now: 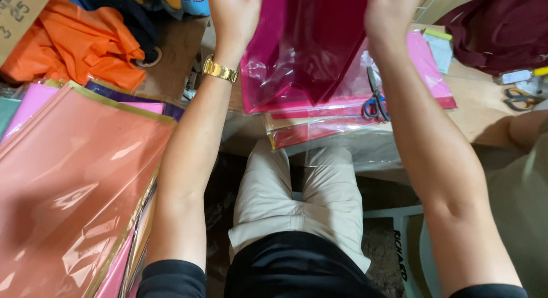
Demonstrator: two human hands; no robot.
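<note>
Head view: both forearms reach forward and up. The left hand point(233, 15) is closed on the upper left edge of a clear plastic bag point(268, 81) holding folded maroon fabric point(319, 41); the fingertips are cut off by the top of the frame. The right hand point(391, 12) grips the upper right edge of the same bag, its fingertips likewise out of frame. The bag hangs between the two hands, lifted off the desk point(474, 109), its lower edge over a stack of pink packaged sheets point(425, 61) lying below the hands. A gold wristwatch point(220, 69) sits on the left wrist. Blue-handled scissors point(374, 101) rest on the pink stack, just below the right hand and beside the right forearm. To the left of the left forearm lies a pile of salmon-coloured packaged fabric point(74, 184) with gold edging, and further off from the left hand a heap of orange cloth point(85, 44). Well to the right of the right hand lies dark maroon cloth point(502, 27), with a second pair of scissors point(516, 98) below it on the desk.
</note>
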